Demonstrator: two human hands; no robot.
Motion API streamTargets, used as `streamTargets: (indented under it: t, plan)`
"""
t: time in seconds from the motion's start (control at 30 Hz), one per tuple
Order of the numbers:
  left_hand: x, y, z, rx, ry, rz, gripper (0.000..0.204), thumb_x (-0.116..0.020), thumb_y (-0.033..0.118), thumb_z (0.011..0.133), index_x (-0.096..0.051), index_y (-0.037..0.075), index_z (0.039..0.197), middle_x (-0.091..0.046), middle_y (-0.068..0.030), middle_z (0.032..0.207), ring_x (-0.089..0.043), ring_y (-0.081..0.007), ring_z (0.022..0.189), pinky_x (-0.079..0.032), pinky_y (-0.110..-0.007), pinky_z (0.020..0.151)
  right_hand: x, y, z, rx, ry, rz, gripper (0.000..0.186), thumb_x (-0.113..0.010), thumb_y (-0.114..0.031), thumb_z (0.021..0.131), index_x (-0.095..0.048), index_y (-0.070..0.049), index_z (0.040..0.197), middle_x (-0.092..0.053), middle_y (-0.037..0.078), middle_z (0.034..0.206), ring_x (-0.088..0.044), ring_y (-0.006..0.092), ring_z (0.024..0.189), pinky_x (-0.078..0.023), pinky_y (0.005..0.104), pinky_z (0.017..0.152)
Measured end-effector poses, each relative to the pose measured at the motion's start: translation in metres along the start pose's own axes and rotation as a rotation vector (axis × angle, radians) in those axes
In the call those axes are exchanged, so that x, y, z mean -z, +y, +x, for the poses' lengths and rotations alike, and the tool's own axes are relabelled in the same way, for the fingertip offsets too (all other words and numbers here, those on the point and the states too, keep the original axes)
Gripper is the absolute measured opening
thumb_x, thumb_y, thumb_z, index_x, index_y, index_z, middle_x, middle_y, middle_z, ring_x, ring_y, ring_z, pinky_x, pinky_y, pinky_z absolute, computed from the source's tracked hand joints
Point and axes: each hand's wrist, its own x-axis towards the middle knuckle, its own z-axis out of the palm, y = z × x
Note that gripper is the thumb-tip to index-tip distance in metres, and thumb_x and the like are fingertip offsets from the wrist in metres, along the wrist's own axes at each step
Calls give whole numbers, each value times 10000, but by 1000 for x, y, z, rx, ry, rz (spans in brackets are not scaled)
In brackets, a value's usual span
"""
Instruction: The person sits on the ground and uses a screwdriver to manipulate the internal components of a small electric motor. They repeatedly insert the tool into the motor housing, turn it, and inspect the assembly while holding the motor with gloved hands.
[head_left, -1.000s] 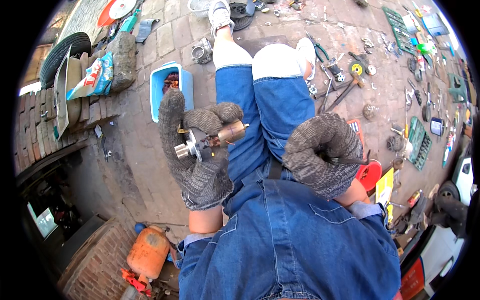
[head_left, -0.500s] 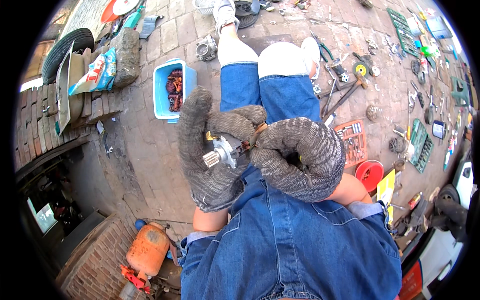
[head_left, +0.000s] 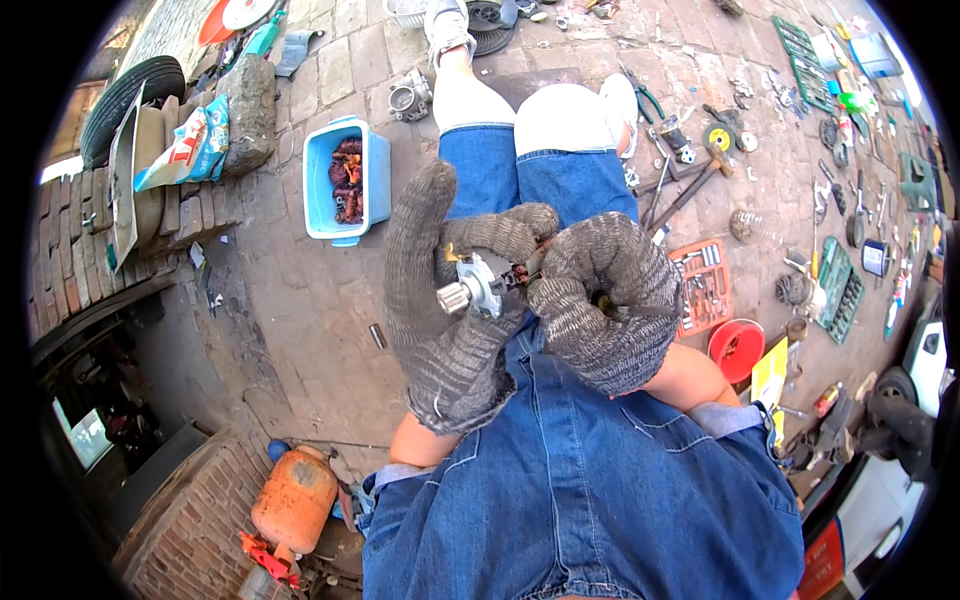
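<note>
My left hand [head_left: 445,310], in a dark grey knitted glove, holds a small metal motor part [head_left: 476,288] over my lap. This part has a toothed silver shaft end, a pale metal collar and some reddish-brown copper-coloured wire. My left thumb or first finger stretches upward, while other fingers wrap behind the part. Close against its right end, my right hand [head_left: 610,300], gloved alike, is curled. What the right fingers grip is mostly hidden; a thin dark piece shows between the two hands.
A light blue bin [head_left: 377,180] with copper-wound parts stands ahead on the left. A small metal cylinder [head_left: 377,335] lies on the brick floor. To the right are a hammer [head_left: 697,187], an orange socket tray [head_left: 703,285] and a red bowl [head_left: 738,350]. An orange tank [head_left: 295,495] sits lower left.
Both hands have shifted slightly to the right with the motor part, and my left hand has tilted. The small metal cylinder on the floor has come into view beside the left glove.
</note>
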Motion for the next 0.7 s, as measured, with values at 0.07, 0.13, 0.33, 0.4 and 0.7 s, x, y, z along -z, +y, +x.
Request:
streamTargets:
  t: [0.07,0.13,0.33,0.4,0.7]
  plan:
    - [5,-4,5,88,66,-91,790,-726,217,671,-277,-20,1277,-583,-110,929,-582,-246,906,-478,-364,809,0,0,-7,-42,-24,66,241,-672,-106,660,-562,-25,858,-572,85,760,-582,197,617,-468,288,545]
    - [7,-8,10,98,119,-194,806,-739,213,654,-281,-8,1280,-568,-96,930,-581,-249,883,-478,-383,809,4,3,-11,137,-110,-89,349,-628,-13,694,-499,-15,1018,-558,72,888,-562,157,769,-461,273,698]
    - [11,3,0,215,62,-335,776,-729,138,651,-291,20,1280,-555,-81,930,-565,-241,899,-461,-413,832,4,-2,-10,-92,86,276,289,-634,15,702,-496,-25,953,-560,44,849,-537,92,740,-465,236,638]
    - [8,3,0,216,78,-436,832,-748,139,627,-264,-2,1290,-551,-84,895,-576,-248,872,-482,-386,805,12,5,-13,-19,9,244,412,-607,62,708,-442,-28,1075,-540,72,953,-538,116,822,-478,253,687]
    - [8,4,1,292,60,-464,796,-719,126,664,-249,12,1295,-544,-105,935,-566,-282,909,-484,-420,804,8,-9,-9,-147,-13,219,336,-627,60,687,-499,-22,987,-545,61,915,-544,110,795,-477,246,663]
